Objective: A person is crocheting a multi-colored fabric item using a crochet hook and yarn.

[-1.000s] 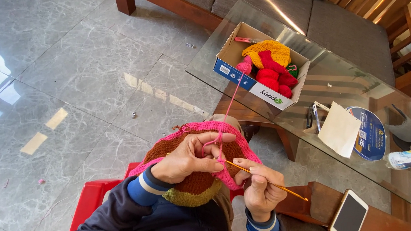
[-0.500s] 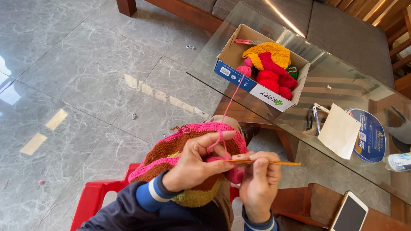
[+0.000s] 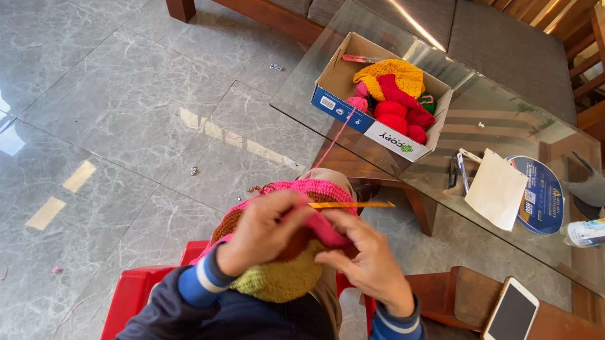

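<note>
The left hand (image 3: 267, 229) is curled around the top of a crocheted piece (image 3: 288, 263), fingers closed over its pink edge, with brown and olive-green bands showing below the knuckles. Just at its three o'clock, the right hand (image 3: 369, 261) pinches the same pink edge, fingers drawn in narrow on the fabric. A yellow crochet hook (image 3: 351, 205) lies nearly level across the top of the work, its tip pointing toward three o'clock; which fingers grip it I cannot tell. A pink yarn strand (image 3: 332, 143) runs from the work up toward one o'clock into a cardboard box (image 3: 344, 107) that sits on a glass table (image 3: 497, 117). Inside the box are red, pink and yellow yarn balls (image 3: 397, 96). Farther along the table at three o'clock lie a white paper (image 3: 495, 190) and a round blue disc (image 3: 540, 196). At five o'clock a phone (image 3: 510, 315) rests on a wooden surface. Below the person's arms, at seven o'clock, a red plastic stool (image 3: 131, 303) shows above the grey marble floor (image 3: 100, 120).
</note>
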